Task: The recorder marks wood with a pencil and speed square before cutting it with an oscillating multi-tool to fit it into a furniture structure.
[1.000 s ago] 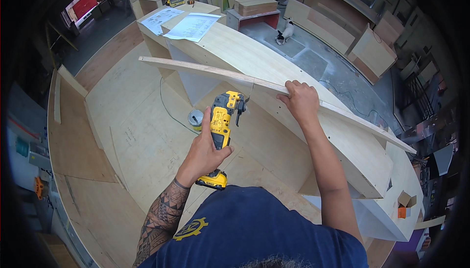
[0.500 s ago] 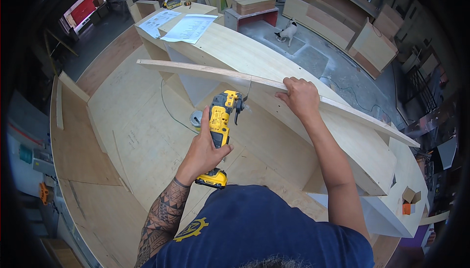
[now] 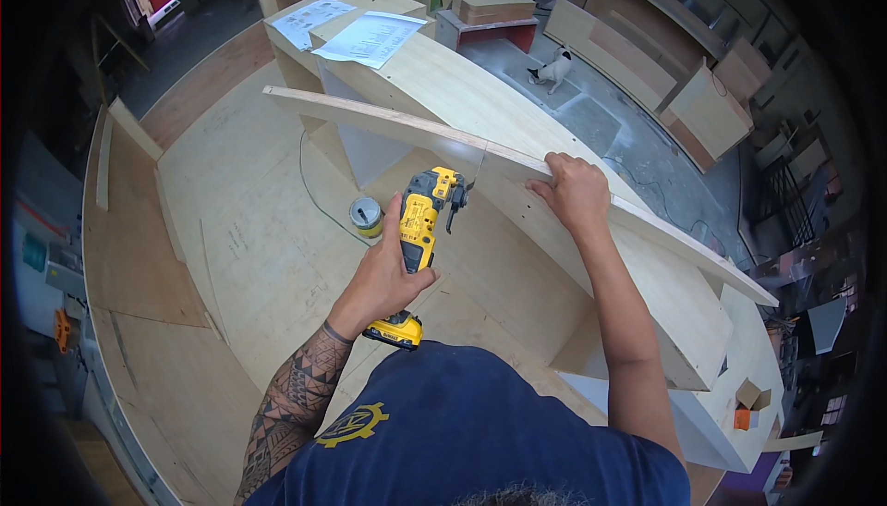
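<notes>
My left hand (image 3: 381,286) is wrapped round the body of a yellow and black cordless oscillating multi-tool (image 3: 420,221). Its head points up and right, close to the near face of a long plywood board (image 3: 370,120). A thin dark line crosses the board beside the tool head; whether the blade sits in it I cannot tell. Further right along the same board, my right hand (image 3: 580,194) grips the top edge, with fingers over it and thumb on the near side. The board slants across a curved plywood counter (image 3: 499,127).
A round can (image 3: 366,215) stands on the plywood base left of the tool, beside a thin cable. Printed sheets (image 3: 371,37) lie on the counter's far end. A small open box (image 3: 750,402) sits at right. A dog (image 3: 552,70) is on the floor beyond.
The whole view has shifted and turned slightly. The can shows more fully beside my left hand. Both hands keep their holds, and the tool stays at about the same spot along the board.
</notes>
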The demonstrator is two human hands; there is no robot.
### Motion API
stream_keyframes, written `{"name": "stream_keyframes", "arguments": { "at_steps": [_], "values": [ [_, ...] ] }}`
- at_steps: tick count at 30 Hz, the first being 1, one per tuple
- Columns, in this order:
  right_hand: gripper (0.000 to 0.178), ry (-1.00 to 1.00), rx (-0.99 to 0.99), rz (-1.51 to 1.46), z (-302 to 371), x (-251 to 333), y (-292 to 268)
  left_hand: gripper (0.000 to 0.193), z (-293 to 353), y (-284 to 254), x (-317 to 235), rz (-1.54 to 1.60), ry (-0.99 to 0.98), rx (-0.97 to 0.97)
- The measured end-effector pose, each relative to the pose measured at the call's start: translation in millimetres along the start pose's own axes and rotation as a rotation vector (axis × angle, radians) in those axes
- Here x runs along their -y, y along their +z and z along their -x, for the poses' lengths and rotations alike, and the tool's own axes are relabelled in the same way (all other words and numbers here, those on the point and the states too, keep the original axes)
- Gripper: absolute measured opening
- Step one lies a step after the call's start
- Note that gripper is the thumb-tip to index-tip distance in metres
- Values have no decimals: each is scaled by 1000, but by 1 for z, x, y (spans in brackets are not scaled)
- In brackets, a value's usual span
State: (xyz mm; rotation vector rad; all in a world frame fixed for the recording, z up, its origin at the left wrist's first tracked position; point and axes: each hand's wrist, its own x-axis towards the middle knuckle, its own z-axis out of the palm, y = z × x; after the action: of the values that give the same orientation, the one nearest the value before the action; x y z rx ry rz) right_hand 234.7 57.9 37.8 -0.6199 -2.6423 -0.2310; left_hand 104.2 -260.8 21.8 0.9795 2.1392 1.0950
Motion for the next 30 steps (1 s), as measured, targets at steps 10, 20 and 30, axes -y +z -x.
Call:
{"name": "stream_keyframes", "arguments": {
  "at_steps": [10, 20, 30],
  "values": [
    [45, 14, 37, -3, -4, -1, -4, 126, -7, 8, 11, -11, -7, 7],
    [46, 28, 93, -14, -9, -1, -10, 126, -18, 16, 25, -17, -21, 17],
    [47, 42, 88, -21, -16, 3, -11, 129, -21, 17, 34, 33, -55, 29]
  ]
}}
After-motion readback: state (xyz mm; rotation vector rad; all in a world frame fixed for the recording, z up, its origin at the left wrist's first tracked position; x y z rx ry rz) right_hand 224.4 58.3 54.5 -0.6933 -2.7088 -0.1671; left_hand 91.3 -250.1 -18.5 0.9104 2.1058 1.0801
